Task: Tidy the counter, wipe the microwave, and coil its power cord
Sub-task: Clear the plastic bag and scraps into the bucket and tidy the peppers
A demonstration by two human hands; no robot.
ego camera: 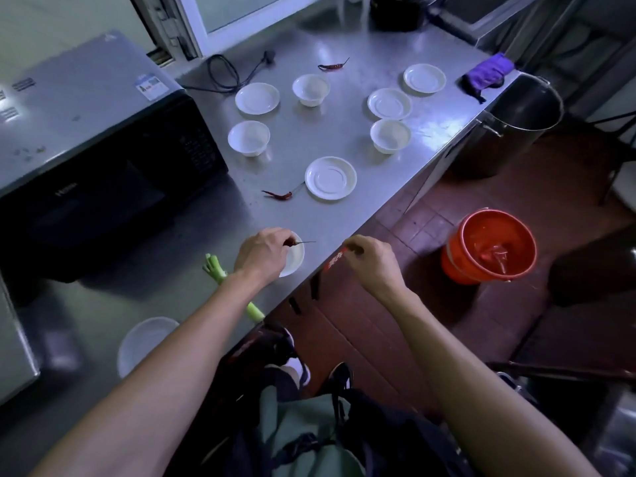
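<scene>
My left hand (263, 253) pinches a dried red chili (297, 242) above a small white saucer (293, 261) near the counter's front edge. My right hand (370, 259) hovers past the edge with fingers curled; whether it holds anything is unclear. A black microwave (103, 156) sits at the left of the steel counter (344, 149). Its black power cord (227, 72) lies loose behind it, plug toward the window. Several white saucers and bowls, such as a saucer (330, 178) and a bowl (248, 137), are spread over the counter. Two more chilies (278, 195) (332, 66) lie loose.
A green scallion stalk (220, 277) lies under my left forearm. A white bowl (144, 342) sits at the near left. A purple cloth (487, 72) lies at the far right corner. On the floor stand a steel pot (516, 122) and an orange bucket (488, 246).
</scene>
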